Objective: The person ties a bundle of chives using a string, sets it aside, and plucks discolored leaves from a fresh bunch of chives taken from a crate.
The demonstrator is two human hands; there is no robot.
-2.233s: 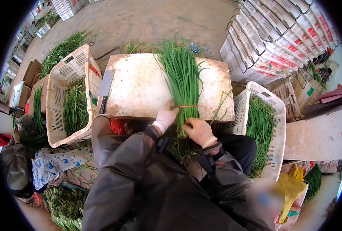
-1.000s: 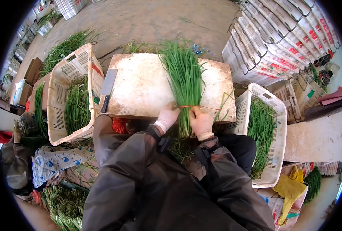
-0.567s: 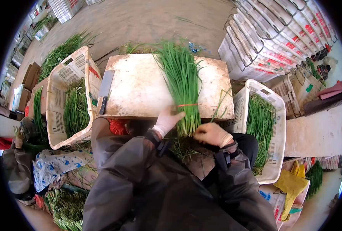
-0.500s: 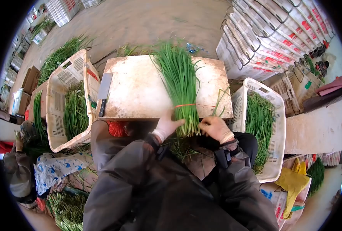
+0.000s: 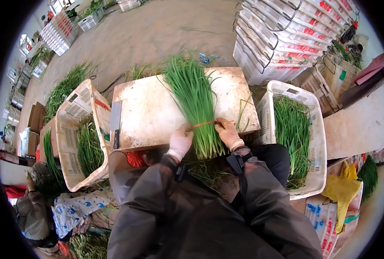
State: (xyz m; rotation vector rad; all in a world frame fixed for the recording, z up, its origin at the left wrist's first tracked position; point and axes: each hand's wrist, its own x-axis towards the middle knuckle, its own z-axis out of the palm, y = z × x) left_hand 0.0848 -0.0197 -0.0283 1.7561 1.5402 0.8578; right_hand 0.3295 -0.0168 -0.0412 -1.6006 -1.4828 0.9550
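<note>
Greens (image 5: 192,95) overhang the near edge of the board (image 5: 140,105), with bare room toward the knife (image 5: 116,123). The left hand (image 5: 181,141) curls against them, tightness unclear; the right hand (image 5: 229,133) pinches the red band (image 5: 205,124).

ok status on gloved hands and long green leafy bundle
Gloved left hand at green bundle, gloved right hand at thin red band. Bundle on stained whitish board, stem ends past near edge. Nothing visibly blocking.

The underside of the red band (image 5: 204,124) is hidden beneath the chive bunch (image 5: 192,97). The stack of white crates (image 5: 282,41) runs off the top edge, its red print (image 5: 306,47) too small to read.
</note>
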